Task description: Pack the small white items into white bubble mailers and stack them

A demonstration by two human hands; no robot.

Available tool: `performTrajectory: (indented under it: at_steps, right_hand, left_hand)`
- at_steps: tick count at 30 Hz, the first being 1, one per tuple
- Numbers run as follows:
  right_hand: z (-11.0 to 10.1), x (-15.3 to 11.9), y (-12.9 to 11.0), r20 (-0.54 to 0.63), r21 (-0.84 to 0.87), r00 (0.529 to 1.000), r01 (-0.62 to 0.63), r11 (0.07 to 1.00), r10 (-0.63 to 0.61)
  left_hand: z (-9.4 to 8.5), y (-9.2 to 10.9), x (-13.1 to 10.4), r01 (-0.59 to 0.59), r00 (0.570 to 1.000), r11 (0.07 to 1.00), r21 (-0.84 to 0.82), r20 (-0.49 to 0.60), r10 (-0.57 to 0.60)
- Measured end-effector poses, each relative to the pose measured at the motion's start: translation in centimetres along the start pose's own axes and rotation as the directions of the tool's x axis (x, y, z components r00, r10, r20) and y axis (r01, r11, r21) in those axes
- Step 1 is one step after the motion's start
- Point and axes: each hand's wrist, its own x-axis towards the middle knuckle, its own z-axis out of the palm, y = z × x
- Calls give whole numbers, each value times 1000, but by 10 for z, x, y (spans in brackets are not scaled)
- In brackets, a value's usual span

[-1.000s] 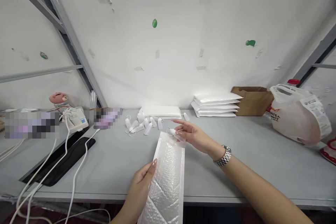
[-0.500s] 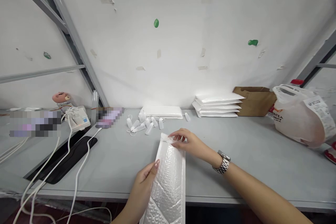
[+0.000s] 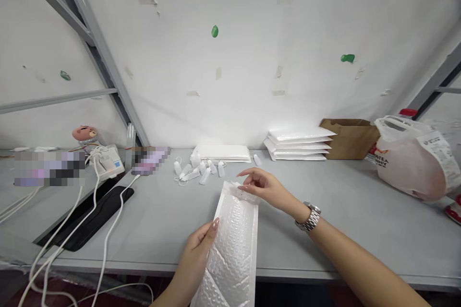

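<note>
A white mailer (image 3: 232,242) stretches from the bottom of the view up over a grey desk (image 3: 324,235). The left hand (image 3: 196,249) is closed on its left edge, thumb uppermost, with the mailer at three o'clock from it. The right hand (image 3: 264,187) is half curled at the mailer's top end, the mailer at seven o'clock; whether it grips anything cannot be told. Bottles (image 3: 205,176) lie at ten o'clock from that end.
</note>
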Motion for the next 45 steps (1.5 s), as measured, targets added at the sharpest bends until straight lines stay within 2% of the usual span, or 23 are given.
performTrajectory:
  at_steps: [7,9,12,15,20,23,26,29,32,35,40,45]
  right_hand:
    - [9,-2,8,98,-100,995,17,995,-7]
    - [9,-2,8,71,-60,997,37,998,-33]
    - [8,1,8,-18,92,998,62,994,-61]
    - [8,2,8,-92,172,993,87,981,-72]
    - [14,-3,6,-24,82,997,70,994,-68]
    - [18,-2,7,-19,128,1000,17,992,-15]
    - [21,2,13,-58,230,990,-111,967,127]
    - [24,5,19,-45,284,973,-205,937,227]
    - [29,3,21,-90,268,970,-194,944,225]
    - [35,-1,19,-165,206,974,-118,972,153]
    - [37,-3,11,-49,13,996,-79,997,80]
    - [29,-5,6,70,-51,996,-56,997,60]
  left_hand:
    - [3,0,-1,-18,1000,999,39,-10,18]
    - [3,0,-2,-38,999,997,61,-18,39]
    - [2,-1,-3,-42,998,996,82,-46,46]
    - [2,-2,-3,-27,999,999,45,-37,29]
    - [0,1,-3,1,999,1000,-20,-34,-2]
    - [0,3,-3,-11,999,1000,-27,-52,9]
    - [0,2,-4,-7,999,1000,-7,-50,6]
    - [1,0,-3,-10,999,1000,-7,-47,10]
    - [1,-1,-2,-14,999,1000,-12,-31,14]
    - [0,-1,-1,-4,1000,1000,7,-31,4]
    - [-2,0,-1,-49,994,999,18,-97,50]
    - [-3,0,-1,-30,996,999,-38,-84,27]
